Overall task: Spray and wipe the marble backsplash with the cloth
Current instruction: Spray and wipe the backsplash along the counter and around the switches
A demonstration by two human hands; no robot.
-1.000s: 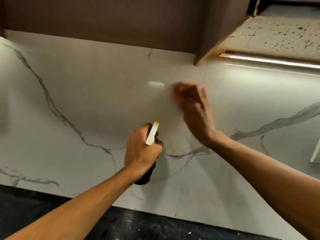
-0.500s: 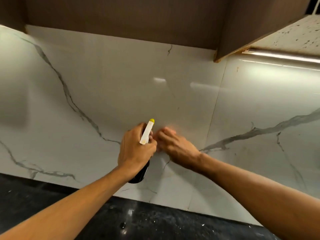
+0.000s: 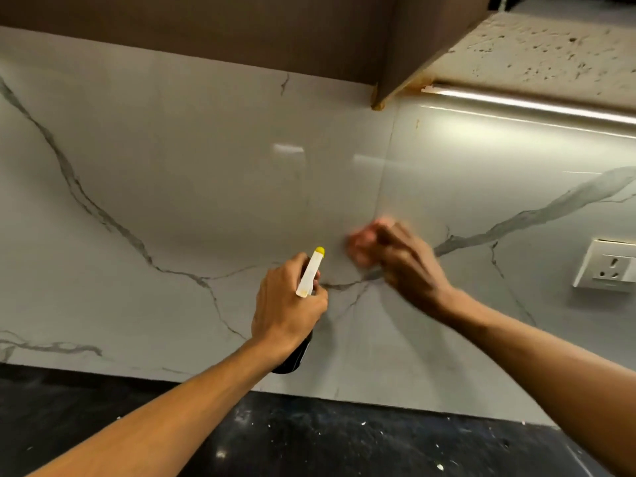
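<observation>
Marble backsplash (image 3: 172,201), black counter (image 3: 309,438); left fingers (image 3: 292,265) around spray bottle (image 3: 309,275), right fingers' (image 3: 395,242) hold on cloth (image 3: 361,244) unclear.

Spray bottle (image 3: 309,273) left of cloth (image 3: 361,244), both against backsplash (image 3: 172,201) centre; socket (image 3: 609,266) at its right edge; countertop (image 3: 344,442) below.

I am standing in a kitchen, by the look of it one in a home. In front of me a glossy white marble backsplash with grey veins (image 3: 172,201) rises from the back edge of a black speckled stone counter (image 3: 309,442). A dark brown wooden wall cabinet (image 3: 241,36) hangs above it. To its right, a glowing light strip (image 3: 533,105) runs under a pale, pitted slab (image 3: 533,46). A white plastic wall socket (image 3: 609,268) sits on the backsplash at the right, above the counter.
</observation>
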